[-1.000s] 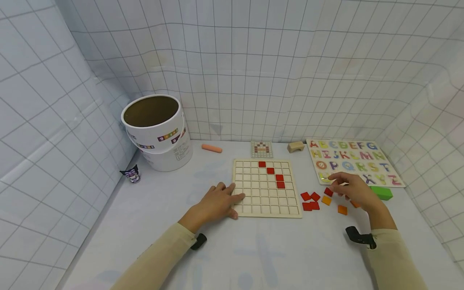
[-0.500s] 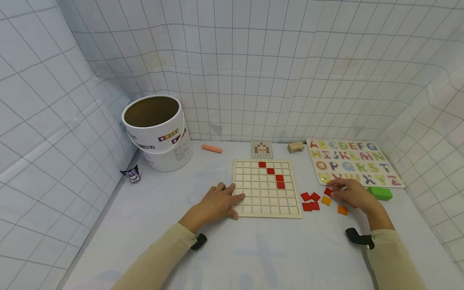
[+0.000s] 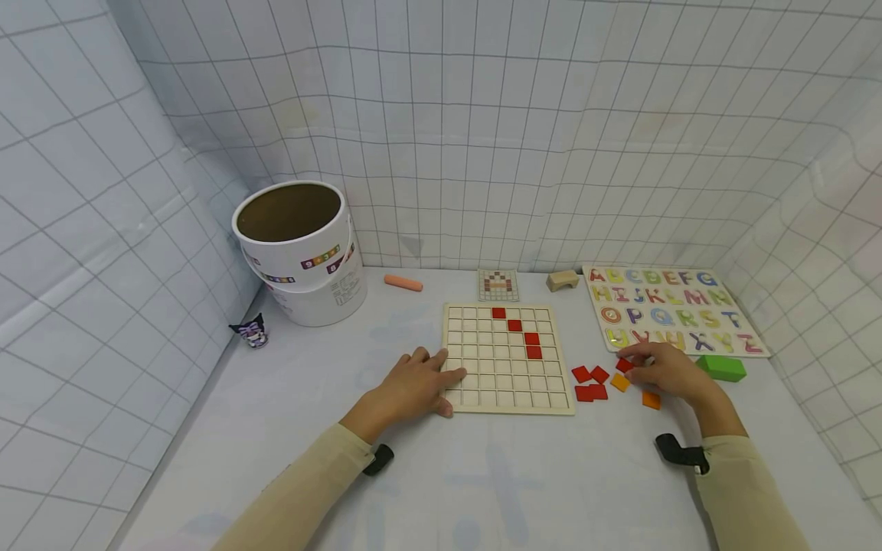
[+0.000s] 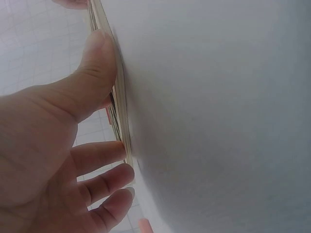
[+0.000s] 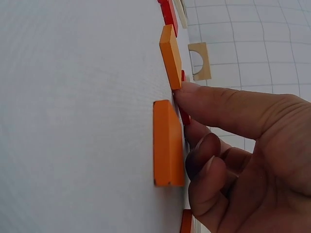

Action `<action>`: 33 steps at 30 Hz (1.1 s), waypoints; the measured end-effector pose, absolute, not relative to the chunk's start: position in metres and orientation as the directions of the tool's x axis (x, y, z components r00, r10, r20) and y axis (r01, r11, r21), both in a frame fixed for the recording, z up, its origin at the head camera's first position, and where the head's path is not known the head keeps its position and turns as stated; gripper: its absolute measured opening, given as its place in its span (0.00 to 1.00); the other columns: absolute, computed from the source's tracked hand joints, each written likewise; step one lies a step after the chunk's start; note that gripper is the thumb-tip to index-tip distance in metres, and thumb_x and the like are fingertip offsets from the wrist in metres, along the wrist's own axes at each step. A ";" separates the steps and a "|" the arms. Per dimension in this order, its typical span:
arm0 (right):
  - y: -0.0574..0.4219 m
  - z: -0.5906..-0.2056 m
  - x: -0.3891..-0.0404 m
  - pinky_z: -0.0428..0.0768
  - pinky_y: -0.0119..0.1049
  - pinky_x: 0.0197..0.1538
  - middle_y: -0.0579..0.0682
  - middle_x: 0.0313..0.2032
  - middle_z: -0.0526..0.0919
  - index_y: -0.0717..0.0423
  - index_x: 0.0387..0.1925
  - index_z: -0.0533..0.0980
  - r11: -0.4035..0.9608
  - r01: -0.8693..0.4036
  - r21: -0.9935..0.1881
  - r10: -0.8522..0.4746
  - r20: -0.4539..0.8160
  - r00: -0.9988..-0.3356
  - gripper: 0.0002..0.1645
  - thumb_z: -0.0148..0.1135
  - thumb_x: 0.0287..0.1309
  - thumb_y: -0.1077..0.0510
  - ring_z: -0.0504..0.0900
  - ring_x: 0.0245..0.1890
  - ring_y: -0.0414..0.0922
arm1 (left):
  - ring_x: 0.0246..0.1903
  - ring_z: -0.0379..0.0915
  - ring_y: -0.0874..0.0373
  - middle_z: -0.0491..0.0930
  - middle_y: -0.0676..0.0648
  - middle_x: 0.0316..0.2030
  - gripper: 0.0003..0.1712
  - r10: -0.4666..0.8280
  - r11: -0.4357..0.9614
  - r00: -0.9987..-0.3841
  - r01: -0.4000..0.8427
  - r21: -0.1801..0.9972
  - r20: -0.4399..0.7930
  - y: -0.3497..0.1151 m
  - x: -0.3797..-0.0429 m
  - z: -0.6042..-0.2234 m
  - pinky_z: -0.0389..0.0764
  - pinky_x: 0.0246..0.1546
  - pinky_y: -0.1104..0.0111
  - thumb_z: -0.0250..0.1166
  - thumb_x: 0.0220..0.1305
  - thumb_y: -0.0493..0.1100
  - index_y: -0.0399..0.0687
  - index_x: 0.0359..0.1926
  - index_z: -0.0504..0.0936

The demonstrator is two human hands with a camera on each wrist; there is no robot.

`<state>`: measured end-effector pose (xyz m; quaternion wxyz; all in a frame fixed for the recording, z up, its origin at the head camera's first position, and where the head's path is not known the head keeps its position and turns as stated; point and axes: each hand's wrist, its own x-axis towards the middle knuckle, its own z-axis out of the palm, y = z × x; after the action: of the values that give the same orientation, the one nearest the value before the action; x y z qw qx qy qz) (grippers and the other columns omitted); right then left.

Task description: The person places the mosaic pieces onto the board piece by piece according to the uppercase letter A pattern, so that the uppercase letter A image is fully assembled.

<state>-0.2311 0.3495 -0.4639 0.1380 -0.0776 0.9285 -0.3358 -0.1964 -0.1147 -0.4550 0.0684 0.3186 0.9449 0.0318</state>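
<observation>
A wooden grid board (image 3: pixel 485 386) lies flat, with several red tiles (image 3: pixel 534 352) set in its cells. On the board's left edge rests my left hand (image 3: pixel 409 385), its index finger lying over the cells and its thumb (image 4: pixel 99 58) against the side. At the loose tiles, my right hand (image 3: pixel 664 371) pinches a red tile (image 3: pixel 625 365) between thumb and forefinger, low at the table. Close to those fingertips lie an orange tile (image 3: pixel 620 382) and another orange square (image 5: pixel 167 143). Several loose red pieces (image 3: pixel 591 392) lie between board and hand.
A pattern card (image 3: pixel 498 285) lies behind the board, a wooden arch block (image 3: pixel 562 280) to its right. An alphabet board (image 3: pixel 598 300) and a green block (image 3: pixel 723 368) are at the right. A white bucket (image 3: pixel 310 295), an orange stick (image 3: pixel 403 283) and a small figure (image 3: pixel 252 331) are at the left.
My right hand has come down and slightly left, its thumb and forefinger closing around the red tile by the alphabet board. The left hand has stayed in place.
</observation>
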 end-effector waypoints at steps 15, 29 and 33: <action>0.350 -0.465 -0.230 0.75 0.37 0.35 0.53 0.40 0.76 0.56 0.51 0.78 0.770 -0.088 -0.632 -0.246 -0.166 -0.955 0.18 0.70 0.61 0.58 0.73 0.38 0.49 | 0.57 0.67 0.44 0.65 0.38 0.74 0.43 0.603 0.798 -0.790 0.595 0.098 -0.115 -0.115 -0.197 -0.455 0.71 0.55 0.47 0.65 0.58 0.67 0.64 0.74 0.71; 0.350 -0.465 -0.229 0.73 0.34 0.30 0.52 0.32 0.74 0.60 0.54 0.76 0.751 -0.034 -0.659 -0.217 -0.198 -0.956 0.23 0.71 0.63 0.52 0.73 0.27 0.47 | 0.58 0.66 0.44 0.64 0.38 0.74 0.43 0.599 0.801 -0.791 0.588 0.115 -0.124 -0.115 -0.196 -0.456 0.70 0.58 0.47 0.66 0.59 0.66 0.64 0.74 0.70; 0.350 -0.465 -0.228 0.75 0.34 0.30 0.52 0.32 0.74 0.60 0.54 0.76 0.740 -0.019 -0.672 -0.195 -0.187 -0.963 0.23 0.70 0.64 0.52 0.74 0.28 0.47 | 0.58 0.67 0.44 0.64 0.38 0.74 0.43 0.599 0.801 -0.791 0.590 0.105 -0.124 -0.115 -0.197 -0.456 0.71 0.58 0.47 0.66 0.59 0.66 0.65 0.74 0.70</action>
<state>-0.2283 0.3498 -0.4653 0.1231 -0.0578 0.9246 -0.3558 -0.1965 -0.1151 -0.4563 0.0756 0.3141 0.9459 0.0303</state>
